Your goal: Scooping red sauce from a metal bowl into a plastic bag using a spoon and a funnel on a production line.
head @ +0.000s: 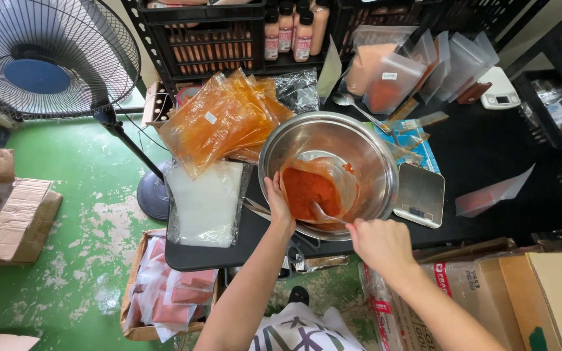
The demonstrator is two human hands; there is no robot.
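The right hand (pixel 380 246) grips a spoon (pixel 325 213) dipped into the red-powder bag (pixel 313 188); the left hand (pixel 278 203) pinches the bag's edge.

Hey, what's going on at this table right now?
A person is working over a steel bowl on a black table. The left hand holds open a clear bag inside the bowl, with red-orange powder in it. The right hand holds a spoon dipped into that powder. Filled orange bags lie stacked beside the bowl, with a small scale on its other side.
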